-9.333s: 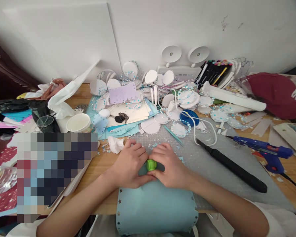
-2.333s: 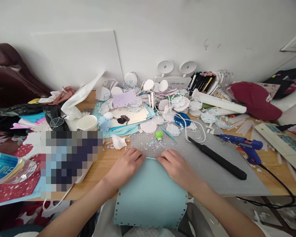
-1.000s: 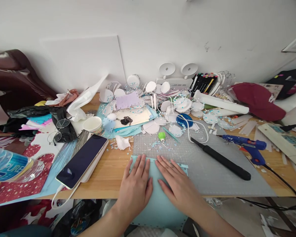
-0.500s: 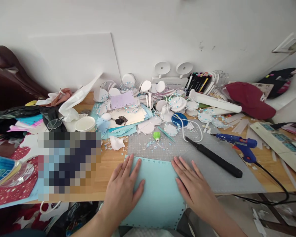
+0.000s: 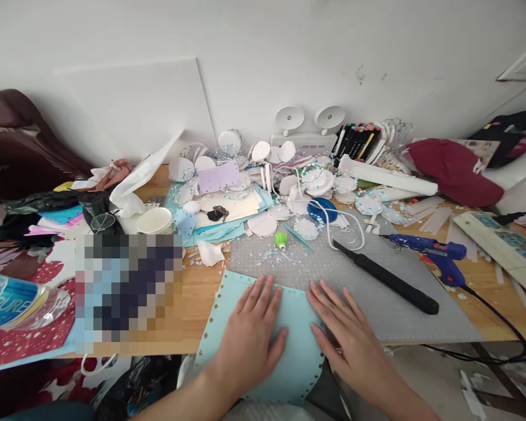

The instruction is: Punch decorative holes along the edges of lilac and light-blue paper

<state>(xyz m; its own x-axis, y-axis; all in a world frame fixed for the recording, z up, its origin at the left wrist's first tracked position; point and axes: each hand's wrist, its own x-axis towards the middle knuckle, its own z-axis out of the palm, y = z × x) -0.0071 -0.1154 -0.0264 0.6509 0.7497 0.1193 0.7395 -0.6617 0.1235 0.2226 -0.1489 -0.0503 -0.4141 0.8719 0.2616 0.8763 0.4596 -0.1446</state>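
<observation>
A light blue sheet of paper (image 5: 289,339) with small star-shaped holes punched along its edges hangs partly over the table's front edge. My left hand (image 5: 254,327) lies flat on its middle, fingers stretched out. Across the sheet's right edge rests my right hand (image 5: 344,327), its fingers also spread flat, partly over the grey cutting mat (image 5: 390,280). Neither hand grips anything. Beyond the fingertips are a small green object (image 5: 281,238) and scattered blue paper bits (image 5: 274,256).
To the right lie a black tool with a long handle (image 5: 394,285) and a blue glue gun (image 5: 429,248) with its cord. White discs (image 5: 319,181) and paper pile up at the back. A power strip (image 5: 504,245) stands far right; a plastic bottle (image 5: 17,301) lies left.
My left hand has slid right, from the sheet's left edge onto its middle, uncovering the punched left edge. My right hand stays nearly in place. The view has shifted slightly.
</observation>
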